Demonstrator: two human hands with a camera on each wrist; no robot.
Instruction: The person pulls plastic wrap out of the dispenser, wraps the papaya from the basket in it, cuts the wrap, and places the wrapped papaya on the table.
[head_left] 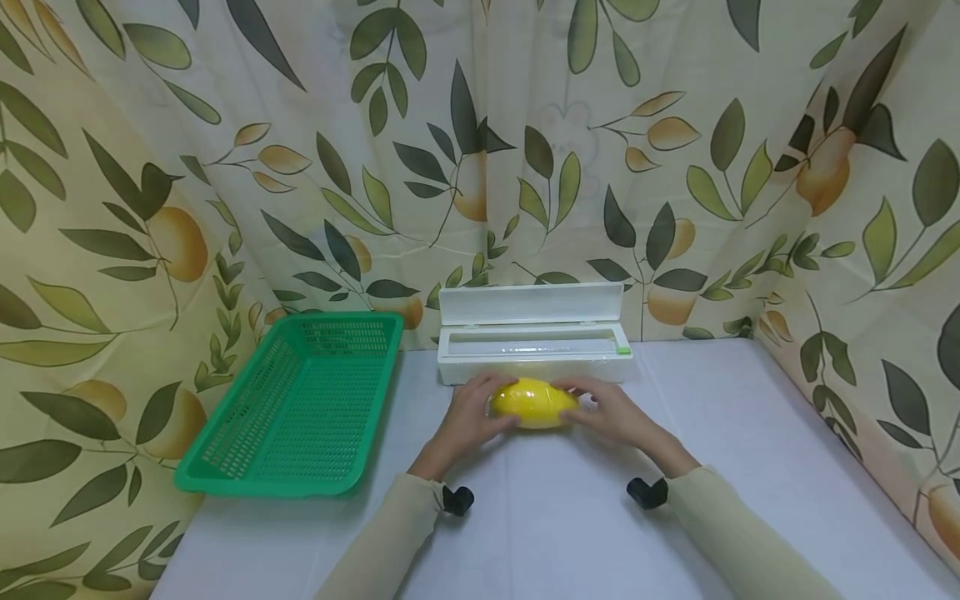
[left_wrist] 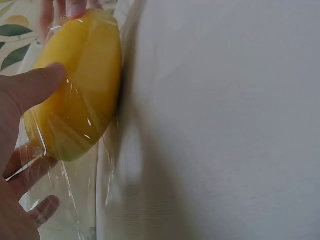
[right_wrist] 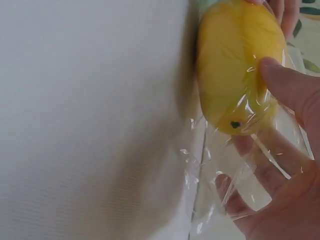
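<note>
A yellow mango (head_left: 534, 403) lies lengthwise between my two hands, just in front of the white cling film dispenser. Clear cling film (left_wrist: 70, 192) covers it, and loose, wrinkled film hangs past both ends. My left hand (head_left: 468, 410) grips the left end, its thumb (left_wrist: 47, 82) pressed on the wrapped side and fingers behind the film. At the other end my right hand (head_left: 611, 410) holds it the same way, thumb (right_wrist: 280, 75) on the side. A small dark stem spot shows through the film in the right wrist view.
The cling film dispenser (head_left: 536, 370) stands at the back with its lid (head_left: 532, 305) raised and a green slider (head_left: 623, 351) at its right end. A green plastic basket (head_left: 262, 485) sits at the left. Leaf-patterned curtains (head_left: 540, 83) enclose the white-covered table (head_left: 570, 533).
</note>
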